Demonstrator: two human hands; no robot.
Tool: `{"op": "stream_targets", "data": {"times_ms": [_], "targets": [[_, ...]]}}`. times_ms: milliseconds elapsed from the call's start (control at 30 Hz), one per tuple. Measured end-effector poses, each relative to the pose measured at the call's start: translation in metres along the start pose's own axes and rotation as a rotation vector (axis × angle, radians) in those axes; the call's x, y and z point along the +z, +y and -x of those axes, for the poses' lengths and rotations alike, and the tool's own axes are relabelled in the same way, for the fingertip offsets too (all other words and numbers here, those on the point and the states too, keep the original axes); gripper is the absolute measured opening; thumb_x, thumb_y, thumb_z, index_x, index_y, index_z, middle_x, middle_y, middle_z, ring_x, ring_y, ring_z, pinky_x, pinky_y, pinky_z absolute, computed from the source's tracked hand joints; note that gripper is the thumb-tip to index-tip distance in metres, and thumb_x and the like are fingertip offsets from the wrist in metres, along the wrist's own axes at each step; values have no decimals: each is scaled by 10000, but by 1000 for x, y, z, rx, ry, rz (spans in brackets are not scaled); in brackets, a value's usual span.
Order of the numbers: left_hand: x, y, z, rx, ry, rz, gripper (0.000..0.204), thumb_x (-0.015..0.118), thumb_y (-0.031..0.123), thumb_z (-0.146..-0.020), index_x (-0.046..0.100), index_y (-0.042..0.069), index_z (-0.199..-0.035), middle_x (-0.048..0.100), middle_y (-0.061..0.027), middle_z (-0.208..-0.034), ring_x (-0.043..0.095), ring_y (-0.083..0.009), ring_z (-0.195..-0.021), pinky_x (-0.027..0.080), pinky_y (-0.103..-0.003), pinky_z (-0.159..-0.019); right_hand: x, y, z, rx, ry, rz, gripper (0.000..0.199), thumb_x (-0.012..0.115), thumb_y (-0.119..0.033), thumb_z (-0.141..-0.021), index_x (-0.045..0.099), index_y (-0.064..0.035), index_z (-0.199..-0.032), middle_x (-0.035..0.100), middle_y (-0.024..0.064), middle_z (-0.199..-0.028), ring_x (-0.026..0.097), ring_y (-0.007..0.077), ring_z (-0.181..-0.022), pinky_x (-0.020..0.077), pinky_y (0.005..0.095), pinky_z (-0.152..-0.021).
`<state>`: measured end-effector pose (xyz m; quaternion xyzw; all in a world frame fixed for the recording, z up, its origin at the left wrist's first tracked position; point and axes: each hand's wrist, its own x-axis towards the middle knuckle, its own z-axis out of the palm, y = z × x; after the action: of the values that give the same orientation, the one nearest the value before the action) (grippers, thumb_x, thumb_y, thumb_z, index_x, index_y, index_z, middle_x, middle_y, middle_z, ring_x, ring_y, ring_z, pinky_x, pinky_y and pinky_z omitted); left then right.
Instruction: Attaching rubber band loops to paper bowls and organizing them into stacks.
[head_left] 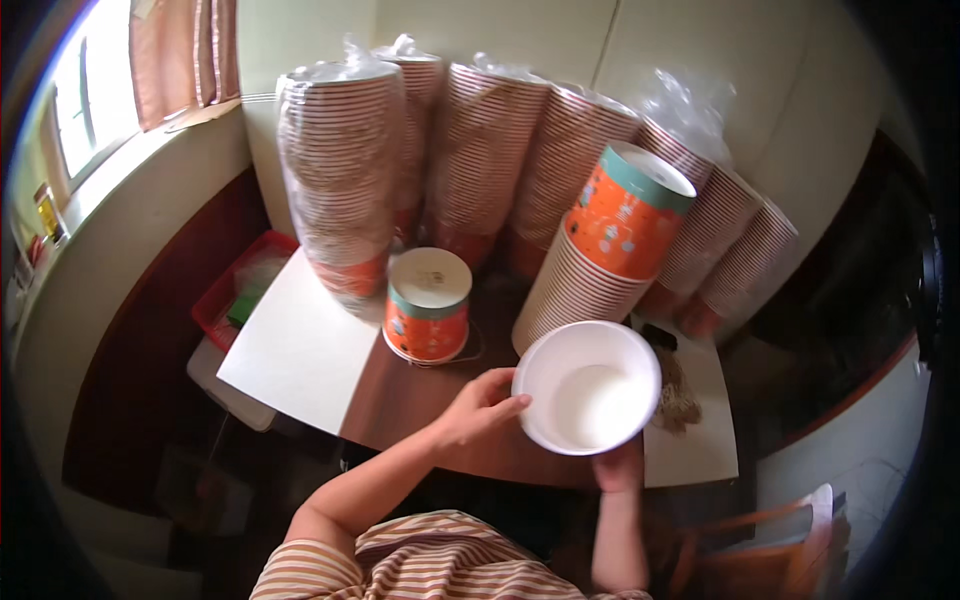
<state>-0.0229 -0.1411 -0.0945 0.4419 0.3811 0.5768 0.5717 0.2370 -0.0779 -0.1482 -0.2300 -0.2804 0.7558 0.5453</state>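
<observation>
glossy paper bowl [590,388], polished wood table [420,395]

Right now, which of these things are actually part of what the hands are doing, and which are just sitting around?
In use:
- white paper bowl, held open side up by both hands: left hand at its rim, right hand beneath
- leaning stack of bowls beside it

Lying about:
- lidded orange tub
- bagged bowl stacks along the wall
- white sheet
- red tray
</observation>
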Motion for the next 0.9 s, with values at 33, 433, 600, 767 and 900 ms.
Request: {"op": "stream_targets", "data": {"times_ms": [33, 433, 600, 767, 900], "targets": [[0, 7, 3, 26, -3, -47, 464, 612, 123, -886, 424, -46, -1275, 572, -95, -1140, 552, -145, -1058, 454, -280, -906, -38, 23, 1, 94, -89, -181, 450, 373, -199, -970, 324, -43, -1389, 366, 129, -1420, 377, 280, -1287, 360, 433, -1047], [-12, 36, 20, -118, 284, -744, 520, 591, 145, -745, 485, -47, -1217, 626, -225, -975, 648, -315, -801, 508, -372, -753, 9, 24, 1, 182, -4, 582, 413, 554, -343, -921, 560, -13, -1170, 621, 63, -1031, 602, 162, -911, 510, 315, -786], [-19, 31, 18, 76, 364, -1078, 404, 678, 303, -776, 586, 2, -1030, 641, -151, -736, 643, -302, -684, 517, -382, -651, 33, 7, -27, 43, -102, 980, 368, 528, -310, -937, 642, 33, -1006, 659, 28, -915, 570, 101, -887, 436, 262, -814], [-35, 43, -5, 191, 386, -1101, 267, 684, 179, -737, 641, 7, -936, 638, -153, -825, 638, -286, -752, 518, -345, -694, 34, 5, -61, 69, -252, 894, 370, 483, -300, -965, 636, 31, -1031, 660, 44, -937, 578, 99, -861, 447, 255, -804], [-42, 44, -7, 56, 317, -917, 312, 611, 58, -741, 620, -15, -1044, 636, -146, -846, 632, -222, -765, 507, -312, -718, 7, -34, -80, -362, -272, 1489, 194, 629, -156, -843, 671, -5, -959, 665, 119, -890, 634, 225, -841, 489, 310, -757]]}}
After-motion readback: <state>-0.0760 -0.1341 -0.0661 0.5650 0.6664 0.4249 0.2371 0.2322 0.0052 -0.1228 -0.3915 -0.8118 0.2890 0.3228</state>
